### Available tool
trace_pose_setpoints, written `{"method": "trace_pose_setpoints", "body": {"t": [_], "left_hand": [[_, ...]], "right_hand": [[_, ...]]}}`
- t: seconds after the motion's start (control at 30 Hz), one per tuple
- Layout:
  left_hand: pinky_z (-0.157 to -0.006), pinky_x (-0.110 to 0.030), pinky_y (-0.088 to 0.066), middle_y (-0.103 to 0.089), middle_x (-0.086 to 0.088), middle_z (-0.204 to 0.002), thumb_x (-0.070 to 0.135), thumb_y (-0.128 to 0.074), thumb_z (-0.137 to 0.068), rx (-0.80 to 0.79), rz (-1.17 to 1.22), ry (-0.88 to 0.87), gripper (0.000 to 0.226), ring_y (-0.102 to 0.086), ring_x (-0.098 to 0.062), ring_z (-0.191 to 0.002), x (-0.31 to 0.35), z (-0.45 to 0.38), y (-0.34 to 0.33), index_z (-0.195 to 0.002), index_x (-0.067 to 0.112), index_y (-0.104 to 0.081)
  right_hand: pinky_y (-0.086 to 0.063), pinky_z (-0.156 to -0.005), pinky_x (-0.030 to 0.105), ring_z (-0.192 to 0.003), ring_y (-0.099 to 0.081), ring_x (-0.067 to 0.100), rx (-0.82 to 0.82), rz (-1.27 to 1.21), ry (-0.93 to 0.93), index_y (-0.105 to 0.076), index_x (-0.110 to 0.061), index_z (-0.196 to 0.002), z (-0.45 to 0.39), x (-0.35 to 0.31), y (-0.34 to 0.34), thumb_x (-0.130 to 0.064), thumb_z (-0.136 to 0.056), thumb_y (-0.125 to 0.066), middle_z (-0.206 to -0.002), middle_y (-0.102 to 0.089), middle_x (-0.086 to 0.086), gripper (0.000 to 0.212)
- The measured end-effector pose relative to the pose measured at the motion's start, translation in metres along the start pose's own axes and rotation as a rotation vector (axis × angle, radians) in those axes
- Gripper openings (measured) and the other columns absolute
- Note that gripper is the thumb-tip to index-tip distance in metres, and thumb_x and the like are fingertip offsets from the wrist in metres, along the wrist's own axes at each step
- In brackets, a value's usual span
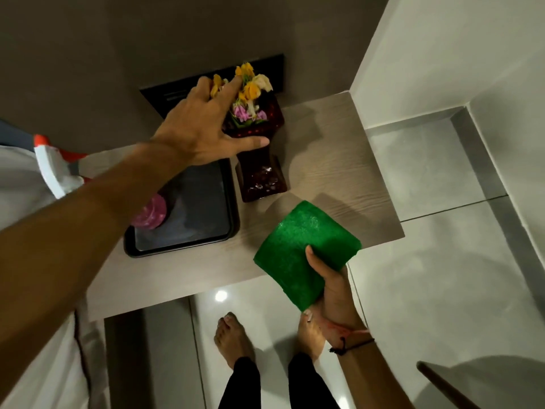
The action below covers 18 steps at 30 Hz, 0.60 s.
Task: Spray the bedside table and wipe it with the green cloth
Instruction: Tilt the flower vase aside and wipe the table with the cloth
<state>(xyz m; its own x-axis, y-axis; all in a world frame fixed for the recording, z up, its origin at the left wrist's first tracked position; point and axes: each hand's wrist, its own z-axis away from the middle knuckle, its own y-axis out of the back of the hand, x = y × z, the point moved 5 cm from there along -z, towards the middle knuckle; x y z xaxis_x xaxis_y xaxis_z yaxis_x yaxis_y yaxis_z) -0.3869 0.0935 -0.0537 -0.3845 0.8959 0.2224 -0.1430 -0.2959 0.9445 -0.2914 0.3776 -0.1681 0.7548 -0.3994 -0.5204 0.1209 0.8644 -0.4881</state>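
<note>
The bedside table [339, 160] is a pale wood-grain top set in a corner. My right hand [333, 293] holds a folded green cloth [298, 246] just above the table's front right edge. My left hand [200, 122] reaches across to a dark red vase [262, 175] of yellow and pink flowers. Its fingers lie over the blooms and its thumb presses on the vase's neck. A spray bottle [59, 169] with a white and orange head and pink liquid stands at the left, partly hidden behind my left forearm.
A black tray [200, 202] lies on the table's left half, beside the vase. A dark wall panel [165, 93] sits behind the flowers. White bedding [17, 178] is at the left, a wall [442, 54] at the right. My bare feet [233, 338] stand on glossy tiles.
</note>
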Motion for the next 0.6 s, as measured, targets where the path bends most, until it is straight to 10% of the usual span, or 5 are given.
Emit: {"method": "trace_pose_setpoints", "body": {"t": [0.17, 0.3, 0.47, 0.6], "left_hand": [[-0.127, -0.053, -0.029, -0.032, -0.017, -0.157, 0.097, -0.046, -0.063, -0.107, 0.088, -0.003, 0.126, -0.032, -0.039, -0.151, -0.006, -0.023, 0.008, -0.166, 0.032, -0.016], [-0.127, -0.053, -0.024, -0.031, -0.016, -0.160, 0.100, -0.035, -0.061, -0.126, 0.128, -0.035, 0.122, -0.028, -0.039, -0.153, -0.012, -0.038, 0.012, -0.164, 0.037, -0.020], [-0.128, -0.047, -0.026, -0.038, -0.012, -0.157, 0.099, -0.035, -0.067, -0.102, 0.159, -0.095, 0.111, -0.032, -0.034, -0.149, -0.015, -0.050, 0.007, -0.161, 0.040, -0.030], [-0.124, -0.050, -0.032, -0.044, -0.013, -0.155, 0.099, -0.033, -0.069, -0.129, 0.152, -0.140, 0.108, -0.037, -0.035, -0.147, -0.017, -0.055, 0.005, -0.156, 0.036, -0.040]], "right_hand": [[-0.064, -0.090, 0.027, -0.123, -0.068, 0.024, 0.238, 0.253, 0.360, -0.065, -0.027, -0.126, -0.012, -0.009, -0.048, -0.014, -0.100, -0.064, -0.123, -0.072, -0.004, 0.029], [-0.042, -0.117, 0.016, -0.150, -0.042, 0.020, 0.255, 0.497, 0.835, -0.030, -0.014, -0.157, -0.027, -0.022, -0.097, 0.000, -0.094, -0.053, -0.162, -0.038, 0.015, 0.069], [-0.027, -0.127, 0.057, -0.157, -0.021, 0.043, 0.184, 1.202, 1.147, -0.025, -0.015, -0.159, -0.075, -0.009, -0.142, -0.006, -0.088, -0.057, -0.167, -0.017, 0.035, 0.078], [-0.021, -0.127, 0.062, -0.155, -0.015, 0.054, 0.155, 1.611, 1.135, -0.023, -0.020, -0.159, -0.112, 0.024, -0.145, -0.024, -0.090, -0.068, -0.161, -0.015, 0.046, 0.083]]}}
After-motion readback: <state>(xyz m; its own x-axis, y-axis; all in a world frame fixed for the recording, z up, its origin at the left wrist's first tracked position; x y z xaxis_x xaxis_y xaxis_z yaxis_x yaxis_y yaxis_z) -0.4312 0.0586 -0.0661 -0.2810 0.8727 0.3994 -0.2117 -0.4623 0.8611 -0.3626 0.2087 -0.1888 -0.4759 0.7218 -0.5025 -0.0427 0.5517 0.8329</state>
